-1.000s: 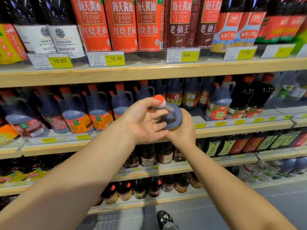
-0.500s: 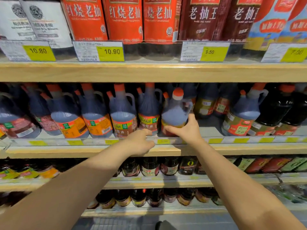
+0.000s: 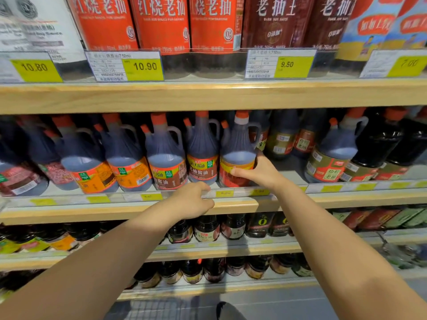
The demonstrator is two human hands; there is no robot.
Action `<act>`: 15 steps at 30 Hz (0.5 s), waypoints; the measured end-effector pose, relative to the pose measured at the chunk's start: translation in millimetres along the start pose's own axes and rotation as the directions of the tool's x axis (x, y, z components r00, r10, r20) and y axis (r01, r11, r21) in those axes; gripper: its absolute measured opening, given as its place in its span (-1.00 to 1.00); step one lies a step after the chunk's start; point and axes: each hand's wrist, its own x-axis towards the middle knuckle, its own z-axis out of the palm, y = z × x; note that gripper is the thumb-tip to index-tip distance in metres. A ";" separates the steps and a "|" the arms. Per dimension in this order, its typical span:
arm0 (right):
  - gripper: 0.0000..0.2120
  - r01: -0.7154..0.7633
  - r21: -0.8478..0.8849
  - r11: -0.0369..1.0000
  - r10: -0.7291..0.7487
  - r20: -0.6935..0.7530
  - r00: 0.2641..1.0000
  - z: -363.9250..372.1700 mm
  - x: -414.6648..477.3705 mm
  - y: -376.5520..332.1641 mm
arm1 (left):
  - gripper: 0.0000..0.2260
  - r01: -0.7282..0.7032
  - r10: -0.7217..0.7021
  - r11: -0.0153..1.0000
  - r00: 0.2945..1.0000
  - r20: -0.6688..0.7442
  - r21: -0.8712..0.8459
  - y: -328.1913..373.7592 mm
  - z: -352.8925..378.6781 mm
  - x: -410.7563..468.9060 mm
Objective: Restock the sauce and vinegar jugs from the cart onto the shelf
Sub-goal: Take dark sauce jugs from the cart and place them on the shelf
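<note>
A dark sauce jug (image 3: 238, 148) with an orange cap and a red-and-yellow label stands upright on the middle shelf (image 3: 231, 204), at the right end of a row of like jugs. My right hand (image 3: 258, 173) grips its lower right side, thumb across the label. Curled loosely and holding nothing, my left hand (image 3: 191, 199) rests on the shelf's front edge just below the neighbouring jug (image 3: 202, 151). The cart is out of view.
Right of the held jug is a gap, then olive-labelled jugs (image 3: 332, 153) and black bottles (image 3: 379, 146). Tall red and brown bottles (image 3: 161, 21) fill the upper shelf with price tags (image 3: 143, 66). Small bottles (image 3: 208, 227) line the lower shelves. A shoe (image 3: 227, 310) shows on the floor.
The jug went from held in both hands in front of the shelf to standing on the shelf. My left hand let go and dropped to the shelf edge. The view moved closer.
</note>
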 end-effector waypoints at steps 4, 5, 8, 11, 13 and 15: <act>-0.38 0.013 -0.150 0.989 -0.043 -0.196 0.980 11.6 -30.5 0.0 | -0.55 0.016 -0.014 0.993 1.000 0.019 -0.115 -0.7 3.0 -8.7; -0.41 0.044 -0.205 0.978 -0.103 -0.287 0.952 19.1 -43.9 -0.3 | -0.57 0.022 -0.022 0.988 1.000 0.005 -0.152 -2.9 2.3 -16.6; -0.69 0.061 -0.238 0.969 -0.169 -0.468 0.867 45.1 -80.5 -2.9 | -0.63 0.059 -0.067 0.970 0.997 -0.025 -0.235 -11.3 2.5 -38.8; -0.81 0.048 -0.148 0.988 -0.091 -0.303 0.949 88.1 -120.2 -17.5 | -0.71 0.101 -0.110 0.947 0.994 -0.014 -0.305 -34.1 3.6 -83.6; -0.75 0.038 -0.163 0.986 -0.069 -0.188 0.980 121.8 -144.4 -29.4 | -0.73 0.130 -0.141 0.930 0.990 -0.008 -0.344 -56.1 3.8 -121.3; -0.70 0.062 -0.184 0.981 -0.084 -0.113 0.990 158.9 -166.7 -43.2 | -0.77 0.146 -0.165 0.925 0.986 -0.023 -0.350 -82.8 1.9 -163.2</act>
